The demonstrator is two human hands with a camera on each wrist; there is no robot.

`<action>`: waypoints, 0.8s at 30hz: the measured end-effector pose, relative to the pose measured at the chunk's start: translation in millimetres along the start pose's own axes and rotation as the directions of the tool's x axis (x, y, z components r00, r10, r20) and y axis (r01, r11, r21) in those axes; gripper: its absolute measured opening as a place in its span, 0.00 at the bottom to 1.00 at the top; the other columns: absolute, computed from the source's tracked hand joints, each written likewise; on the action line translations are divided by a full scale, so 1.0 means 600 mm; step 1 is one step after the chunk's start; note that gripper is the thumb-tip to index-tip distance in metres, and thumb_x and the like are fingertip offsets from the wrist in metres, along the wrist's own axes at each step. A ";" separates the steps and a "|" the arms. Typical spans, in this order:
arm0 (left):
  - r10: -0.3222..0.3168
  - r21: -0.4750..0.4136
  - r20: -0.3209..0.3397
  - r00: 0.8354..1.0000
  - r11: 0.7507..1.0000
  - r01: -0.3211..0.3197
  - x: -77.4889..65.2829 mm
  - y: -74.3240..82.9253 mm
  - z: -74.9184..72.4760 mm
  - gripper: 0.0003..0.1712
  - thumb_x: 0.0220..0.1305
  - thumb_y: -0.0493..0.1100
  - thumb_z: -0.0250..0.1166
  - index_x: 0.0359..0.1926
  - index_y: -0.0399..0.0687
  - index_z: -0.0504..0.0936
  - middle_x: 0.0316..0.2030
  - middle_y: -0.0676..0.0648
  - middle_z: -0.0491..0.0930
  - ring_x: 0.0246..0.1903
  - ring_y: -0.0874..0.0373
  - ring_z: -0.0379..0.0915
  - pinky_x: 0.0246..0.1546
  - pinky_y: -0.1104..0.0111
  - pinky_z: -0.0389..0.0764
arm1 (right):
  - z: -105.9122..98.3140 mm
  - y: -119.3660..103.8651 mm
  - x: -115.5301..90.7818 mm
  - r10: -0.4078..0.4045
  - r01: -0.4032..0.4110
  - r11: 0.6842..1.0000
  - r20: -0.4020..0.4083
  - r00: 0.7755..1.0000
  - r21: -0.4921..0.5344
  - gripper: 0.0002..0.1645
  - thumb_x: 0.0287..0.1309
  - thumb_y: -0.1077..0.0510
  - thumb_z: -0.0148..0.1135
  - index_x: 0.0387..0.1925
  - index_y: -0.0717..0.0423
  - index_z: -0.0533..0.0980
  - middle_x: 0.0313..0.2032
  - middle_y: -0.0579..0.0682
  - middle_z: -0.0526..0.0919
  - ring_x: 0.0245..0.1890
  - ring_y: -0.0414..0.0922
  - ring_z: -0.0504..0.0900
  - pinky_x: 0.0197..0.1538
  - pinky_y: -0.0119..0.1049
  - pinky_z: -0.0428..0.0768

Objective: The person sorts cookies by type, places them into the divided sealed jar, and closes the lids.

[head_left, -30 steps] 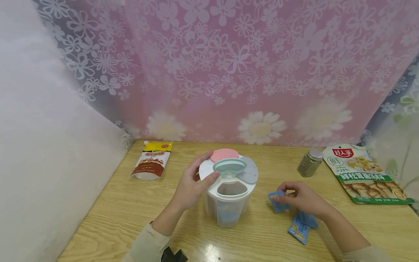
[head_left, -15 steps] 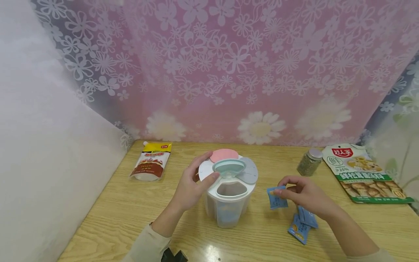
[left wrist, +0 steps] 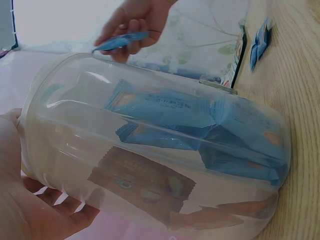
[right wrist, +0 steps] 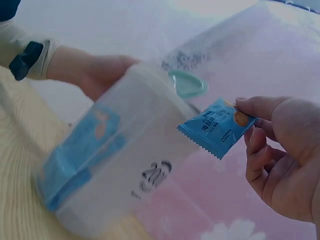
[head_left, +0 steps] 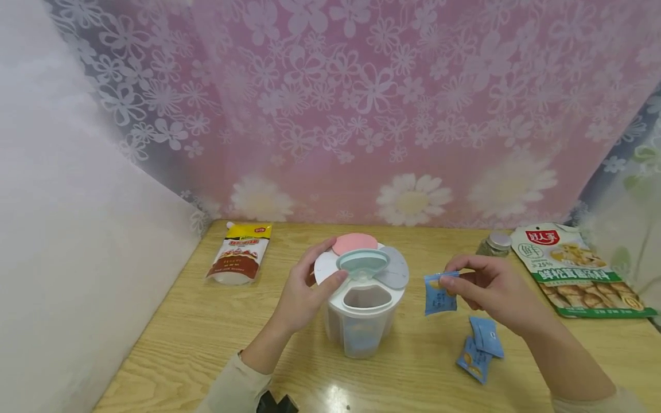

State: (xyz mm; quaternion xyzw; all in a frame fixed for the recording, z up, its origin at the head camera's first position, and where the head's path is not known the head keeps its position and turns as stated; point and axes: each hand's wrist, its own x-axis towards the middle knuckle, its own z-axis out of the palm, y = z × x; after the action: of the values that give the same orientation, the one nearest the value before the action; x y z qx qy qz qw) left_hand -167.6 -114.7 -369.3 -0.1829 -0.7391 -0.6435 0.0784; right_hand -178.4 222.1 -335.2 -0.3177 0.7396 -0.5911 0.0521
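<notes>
My left hand [head_left: 304, 291] grips the lid edge of a clear divided storage container [head_left: 361, 335] standing on the table, thumb over the top. The mint flap [head_left: 363, 261] of its lid is raised above an uncovered opening [head_left: 366, 297]; the pink flap [head_left: 355, 244] and the grey flap [head_left: 396, 268] lie down. Through the wall in the left wrist view show blue snack packets [left wrist: 165, 117] and a brown packet [left wrist: 142, 181]. To the right, my right hand [head_left: 498, 289] pinches a blue snack packet [head_left: 440, 293] by its top edge, above the table and apart from the container.
Two blue packets [head_left: 480, 351] lie on the wooden table [head_left: 206, 344] below my right hand. Behind it are a glass jar [head_left: 494, 245] and a large green-and-white pouch [head_left: 578, 272]. A spouted pouch [head_left: 241, 252] lies back left. A floral curtain [head_left: 335, 115] hangs behind.
My right hand has raised the blue packet off the table, up and away from the two others. My left hand and the container have stayed put.
</notes>
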 end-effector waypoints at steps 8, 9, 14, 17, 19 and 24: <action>0.023 0.012 0.000 1.000 1.000 -0.023 0.000 -0.002 -0.002 0.35 0.66 0.46 0.67 0.72 0.52 0.67 0.67 0.46 0.69 0.55 0.54 0.73 0.53 0.68 0.79 | 0.044 -0.056 0.035 -0.091 0.096 0.994 -0.090 0.992 0.049 0.14 0.66 0.74 0.54 0.40 0.57 0.80 0.27 0.42 0.82 0.14 0.45 0.59 0.15 0.39 0.58; 0.025 0.011 0.002 1.000 1.000 -0.025 0.000 -0.002 -0.002 0.35 0.66 0.46 0.67 0.72 0.52 0.67 0.67 0.46 0.69 0.55 0.54 0.73 0.53 0.68 0.79 | 0.052 -0.064 0.040 -0.090 0.095 0.994 -0.104 0.991 0.048 0.13 0.66 0.73 0.55 0.40 0.56 0.80 0.26 0.42 0.82 0.14 0.45 0.59 0.15 0.39 0.57; 0.030 0.010 0.000 1.000 0.999 -0.030 0.002 -0.002 -0.003 0.35 0.66 0.47 0.66 0.72 0.52 0.67 0.67 0.45 0.69 0.55 0.54 0.73 0.52 0.69 0.80 | 0.091 -0.093 0.063 -0.073 0.070 0.997 -0.149 0.986 -0.023 0.08 0.66 0.68 0.60 0.39 0.53 0.81 0.27 0.43 0.85 0.14 0.43 0.63 0.15 0.39 0.61; 0.031 0.020 -0.002 1.000 0.999 -0.031 0.002 -0.002 -0.003 0.34 0.67 0.46 0.66 0.72 0.51 0.67 0.66 0.45 0.70 0.55 0.54 0.73 0.52 0.68 0.80 | 0.112 -0.098 0.073 -0.105 0.095 0.993 -0.152 0.983 -0.072 0.07 0.64 0.68 0.62 0.40 0.55 0.81 0.26 0.45 0.84 0.13 0.43 0.64 0.15 0.38 0.64; 0.030 0.030 0.000 1.000 0.999 -0.030 0.001 -0.002 -0.003 0.34 0.67 0.46 0.65 0.72 0.51 0.67 0.65 0.45 0.70 0.55 0.54 0.73 0.52 0.66 0.80 | 0.123 -0.096 0.077 -0.127 0.112 0.988 -0.145 0.981 -0.106 0.08 0.63 0.67 0.63 0.40 0.54 0.81 0.23 0.44 0.81 0.12 0.41 0.64 0.14 0.36 0.65; 0.025 0.043 0.009 1.000 0.999 -0.026 0.000 -0.002 -0.001 0.34 0.68 0.46 0.64 0.73 0.52 0.66 0.66 0.46 0.70 0.57 0.54 0.72 0.55 0.63 0.79 | 0.143 -0.085 0.078 -0.188 0.167 0.969 -0.107 0.976 -0.180 0.10 0.61 0.67 0.66 0.40 0.50 0.82 0.13 0.44 0.69 0.08 0.38 0.58 0.11 0.30 0.60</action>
State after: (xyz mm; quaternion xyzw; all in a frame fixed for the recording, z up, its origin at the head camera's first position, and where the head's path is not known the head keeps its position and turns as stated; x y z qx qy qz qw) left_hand -168.4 -115.6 -370.3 -0.1932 -0.7509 -0.6254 0.0874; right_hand -155.9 119.8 -300.3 -0.3491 0.7575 -0.5467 -0.0741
